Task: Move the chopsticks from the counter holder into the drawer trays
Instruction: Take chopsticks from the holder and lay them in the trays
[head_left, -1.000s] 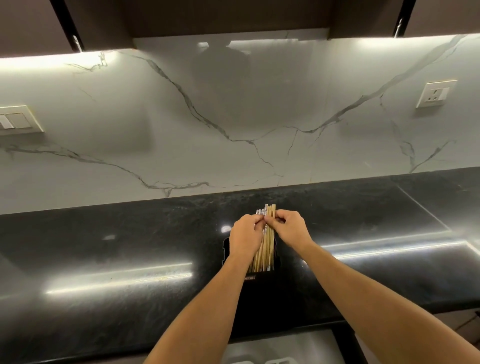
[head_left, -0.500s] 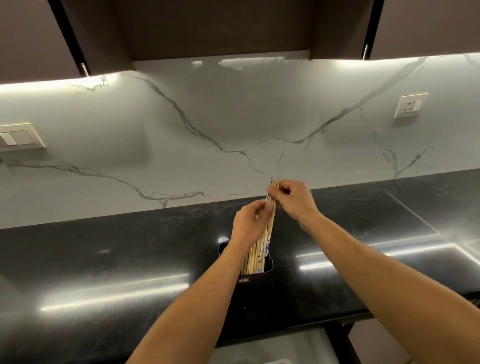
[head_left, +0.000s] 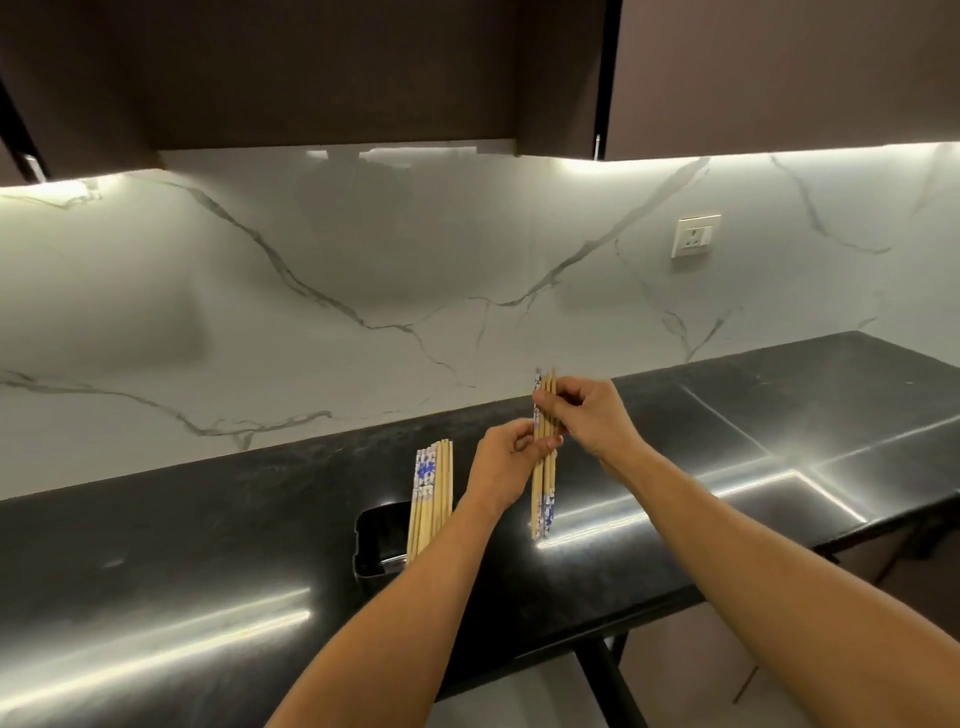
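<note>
Standing in the black holder (head_left: 375, 545) on the bench (head_left: 156, 571), some chopsticks (head_left: 430, 499) are waiting. Right of the holder, the left hand (head_left: 506, 467) and right hand (head_left: 592, 421) are both gripping a lifted bundle (head_left: 544, 488). Probably the next move is carrying it to the drawer, which is not visible.

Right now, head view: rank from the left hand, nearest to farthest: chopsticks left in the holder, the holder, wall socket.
From the left hand:
1. Chopsticks in the holder, just to its left.
2. Black holder, lower left on the counter.
3. Wall socket, far upper right on the backsplash.
</note>
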